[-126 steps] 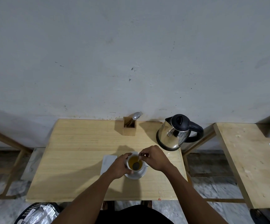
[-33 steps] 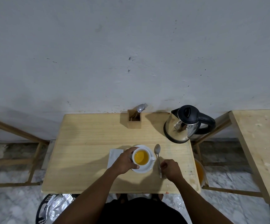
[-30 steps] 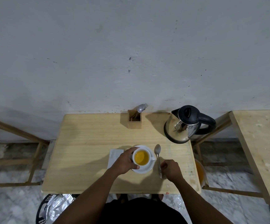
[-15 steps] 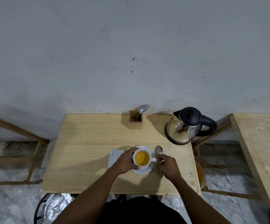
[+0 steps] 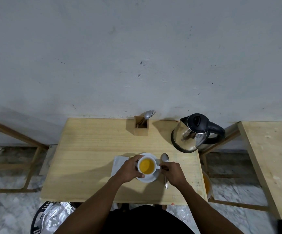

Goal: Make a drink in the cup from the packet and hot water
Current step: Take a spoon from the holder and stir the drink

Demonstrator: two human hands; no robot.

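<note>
A white cup [image 5: 146, 166] of orange-yellow drink stands on a white saucer [image 5: 147, 179] near the front of the wooden table [image 5: 89, 166]. My left hand [image 5: 128, 170] wraps around the cup's left side. My right hand [image 5: 173, 173] has its fingertips pinched on the cup's handle [image 5: 158, 167]. A metal spoon [image 5: 164, 157] lies on the table just right of the saucer, its middle hidden under my right hand. A white paper packet or napkin [image 5: 119, 163] lies flat left of the saucer, partly under my left hand.
A steel kettle [image 5: 194, 134] with a black lid and handle stands at the back right. A wooden holder [image 5: 141, 126] with a spoon and fork is at the back middle. A second table [image 5: 271, 166] is to the right, a bin with foil [image 5: 49, 217] at front left.
My right hand has left the spoon lying on the table and moved left to the cup's handle. My left hand has stayed on the cup.
</note>
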